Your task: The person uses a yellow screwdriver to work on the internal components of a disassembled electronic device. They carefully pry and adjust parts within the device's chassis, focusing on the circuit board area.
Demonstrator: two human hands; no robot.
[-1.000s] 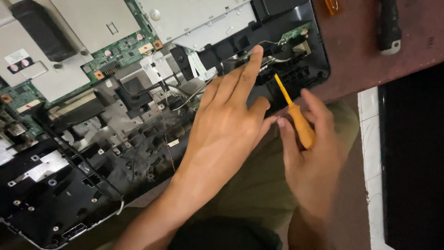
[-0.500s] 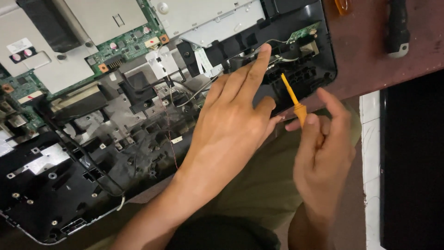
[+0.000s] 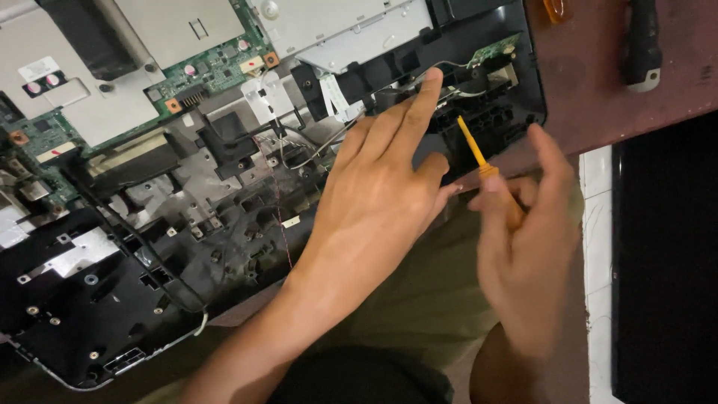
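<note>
Your right hand (image 3: 527, 247) is clamped on the slim yellow-shafted screwdriver (image 3: 473, 147), light and stiff but blurred, so keep your grip on the handle. Your left hand (image 3: 381, 187) lies open, fingers spread flat on the black plastic opened computer chassis (image 3: 187, 247), rigid yet fragile, near the counter's (image 3: 591, 90) front edge. The screwdriver tip is hidden among wires.

Head view, close over the grip

The one camera looks steeply down from above the right hand (image 3: 527, 247) gripping a screwdriver (image 3: 479, 153); the chassis (image 3: 224, 217) spreads left and beyond it, the worktop (image 3: 591, 90) just beyond.
</note>
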